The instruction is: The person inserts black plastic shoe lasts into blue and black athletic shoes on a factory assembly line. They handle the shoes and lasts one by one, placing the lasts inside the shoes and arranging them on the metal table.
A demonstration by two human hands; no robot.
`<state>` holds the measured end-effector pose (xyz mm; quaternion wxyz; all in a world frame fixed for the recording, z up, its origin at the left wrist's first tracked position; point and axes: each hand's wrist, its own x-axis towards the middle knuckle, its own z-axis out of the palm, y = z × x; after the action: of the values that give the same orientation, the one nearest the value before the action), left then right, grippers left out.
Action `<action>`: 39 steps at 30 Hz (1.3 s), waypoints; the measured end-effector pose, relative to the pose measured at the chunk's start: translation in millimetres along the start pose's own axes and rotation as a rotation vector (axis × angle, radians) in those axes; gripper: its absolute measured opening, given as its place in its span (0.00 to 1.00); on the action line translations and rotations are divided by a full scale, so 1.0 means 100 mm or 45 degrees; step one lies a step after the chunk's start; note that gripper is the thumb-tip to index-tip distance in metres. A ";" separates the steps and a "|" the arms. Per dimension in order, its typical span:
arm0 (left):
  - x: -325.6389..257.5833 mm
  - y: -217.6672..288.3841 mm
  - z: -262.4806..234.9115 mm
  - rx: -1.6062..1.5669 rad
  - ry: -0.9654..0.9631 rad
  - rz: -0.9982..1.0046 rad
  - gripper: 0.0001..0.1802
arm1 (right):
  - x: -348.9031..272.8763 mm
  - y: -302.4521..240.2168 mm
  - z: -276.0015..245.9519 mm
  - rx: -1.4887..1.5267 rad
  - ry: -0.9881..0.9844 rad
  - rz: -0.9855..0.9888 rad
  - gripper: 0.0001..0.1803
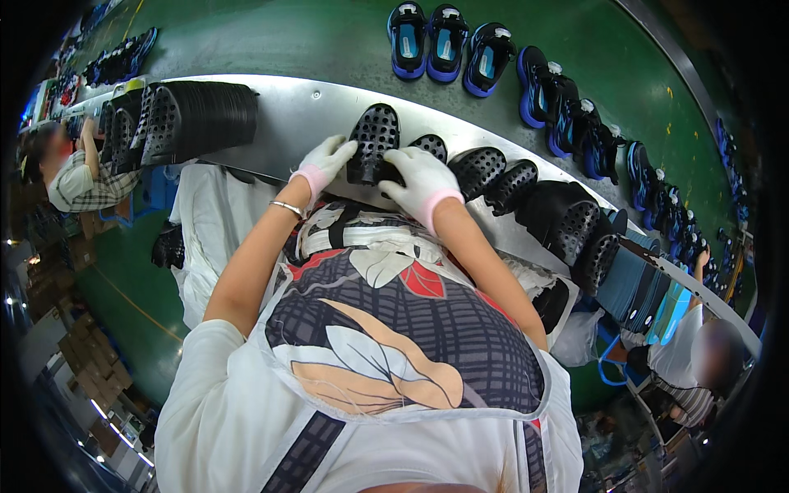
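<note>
Left hand, white-gloved, fingers spread, rests against the left edge of a black perforated upper standing on the steel ledge. Right hand grips its lower right side, fingers curled. Black uppers row lies to the right; blue shoes sit on the green belt beyond.

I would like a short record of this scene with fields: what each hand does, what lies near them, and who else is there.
left hand: gloved left hand touches the perforated black shoe upper
right hand: gloved right hand rests on the same upper's lower edge
nearby: row of black uppers on the metal shelf
belt: blue-and-black sandals on the green conveyor
others: a person at left
</note>
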<state>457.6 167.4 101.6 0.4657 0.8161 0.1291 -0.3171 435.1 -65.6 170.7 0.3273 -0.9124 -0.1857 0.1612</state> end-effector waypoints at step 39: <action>1.42 -0.16 -0.50 1.517 0.131 1.284 0.33 | -3.14 -0.85 3.93 0.962 0.305 2.009 0.18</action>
<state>577.8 205.6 18.4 0.0305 0.9023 -0.4278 -0.0446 -24.1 67.7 -7.7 0.4175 -0.6164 0.5994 0.2940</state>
